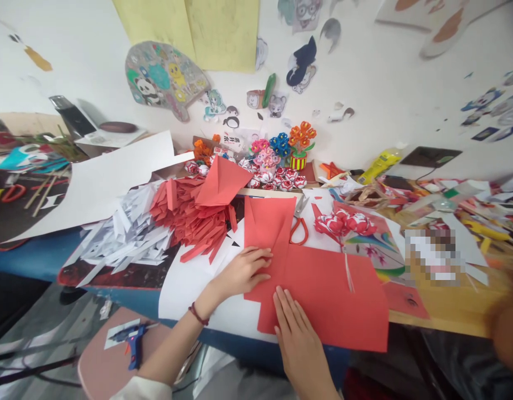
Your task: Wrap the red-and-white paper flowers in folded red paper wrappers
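A large red paper sheet (339,294) lies on white paper at the front of the table. Over its left part stands a narrower red piece (269,222) with a crease. My left hand (243,270) rests on this piece with its fingers bent; whether it pinches the paper I cannot make out. My right hand (298,333) lies flat on the large sheet, fingers stretched out, holding nothing. Red-handled scissors (298,229) lie just behind the red paper.
Piles of folded red strips (189,216) and white strips (131,233) lie at the left. Paper flowers (345,222) are behind the red sheet. A blue glue gun (133,344) rests on a pink stool (101,355) at the lower left. Another person's blurred part shows at the right edge.
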`<state>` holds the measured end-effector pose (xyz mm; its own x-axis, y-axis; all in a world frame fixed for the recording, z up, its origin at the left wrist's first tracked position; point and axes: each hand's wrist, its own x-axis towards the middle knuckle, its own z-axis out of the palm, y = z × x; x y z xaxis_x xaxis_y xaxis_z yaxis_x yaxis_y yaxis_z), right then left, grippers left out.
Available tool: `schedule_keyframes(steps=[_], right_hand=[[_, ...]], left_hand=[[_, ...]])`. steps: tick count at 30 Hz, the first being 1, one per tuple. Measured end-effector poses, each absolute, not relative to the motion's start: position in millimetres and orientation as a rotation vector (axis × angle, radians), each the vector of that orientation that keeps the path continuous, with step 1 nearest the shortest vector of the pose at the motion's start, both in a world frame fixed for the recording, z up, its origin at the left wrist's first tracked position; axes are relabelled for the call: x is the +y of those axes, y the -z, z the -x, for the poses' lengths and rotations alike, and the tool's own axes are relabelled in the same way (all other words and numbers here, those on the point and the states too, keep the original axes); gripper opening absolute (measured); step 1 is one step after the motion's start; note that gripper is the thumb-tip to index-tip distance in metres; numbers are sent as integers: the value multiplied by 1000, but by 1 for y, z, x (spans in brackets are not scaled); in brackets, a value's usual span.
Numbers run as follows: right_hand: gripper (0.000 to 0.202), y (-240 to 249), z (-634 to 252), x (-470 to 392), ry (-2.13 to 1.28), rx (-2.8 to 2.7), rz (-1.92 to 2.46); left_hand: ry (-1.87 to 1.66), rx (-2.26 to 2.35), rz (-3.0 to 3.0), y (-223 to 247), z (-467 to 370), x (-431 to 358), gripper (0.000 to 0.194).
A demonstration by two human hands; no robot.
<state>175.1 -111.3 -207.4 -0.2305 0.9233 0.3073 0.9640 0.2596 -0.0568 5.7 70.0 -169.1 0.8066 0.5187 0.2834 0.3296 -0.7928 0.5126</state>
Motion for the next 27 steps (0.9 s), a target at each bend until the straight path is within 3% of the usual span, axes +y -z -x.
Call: schedule_keyframes(steps=[8, 14, 17, 27], right_hand=[[61, 194, -195, -89, 22, -2203, 1682], [53, 195, -201, -8, 76, -2111, 1838], [54, 195, -198, 22, 77, -2111, 1849], [57, 197, -196, 53, 86, -2080, 1844]], left_hand=[[-577, 627, -2537, 166, -5, 70, 24], [-494, 888, -2718, 172, -5, 64, 67], [-411, 1119, -2816, 178, -4, 60, 80], [-394, 1551, -2758, 187, -40, 99, 66]])
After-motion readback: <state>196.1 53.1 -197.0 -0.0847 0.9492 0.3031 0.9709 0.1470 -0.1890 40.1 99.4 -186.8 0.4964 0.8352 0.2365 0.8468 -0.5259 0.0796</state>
